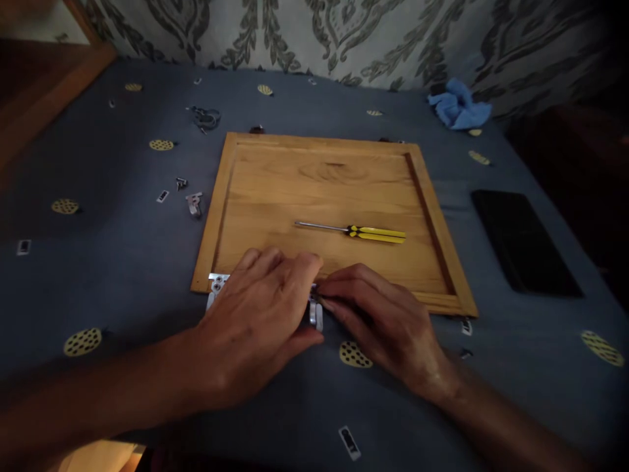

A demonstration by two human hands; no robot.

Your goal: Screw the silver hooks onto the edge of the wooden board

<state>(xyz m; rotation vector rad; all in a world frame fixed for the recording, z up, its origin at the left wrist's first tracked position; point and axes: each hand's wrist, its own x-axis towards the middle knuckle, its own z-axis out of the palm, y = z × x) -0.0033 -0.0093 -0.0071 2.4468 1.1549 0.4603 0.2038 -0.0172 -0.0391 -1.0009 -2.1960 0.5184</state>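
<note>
A framed wooden panel lies flat before me. At its front edge are metal hinge parts: a hinge plate with screw heads on the left and a shiny hinge arm near the middle. My left hand is curled over the edge and these metal parts, thumb below, fingers above; it hides much of them. Fingertips of my right hand are pinched together at the hinge's right end. What they hold is too small and hidden to make out. A screwdriver with a yellow and black handle rests on the panel.
Left of the panel lie a loose hinge, some small screws and a dark tangled item. A blue cloth sits at the back right, and a black flat object on the right. A patterned blue cloth covers the surface.
</note>
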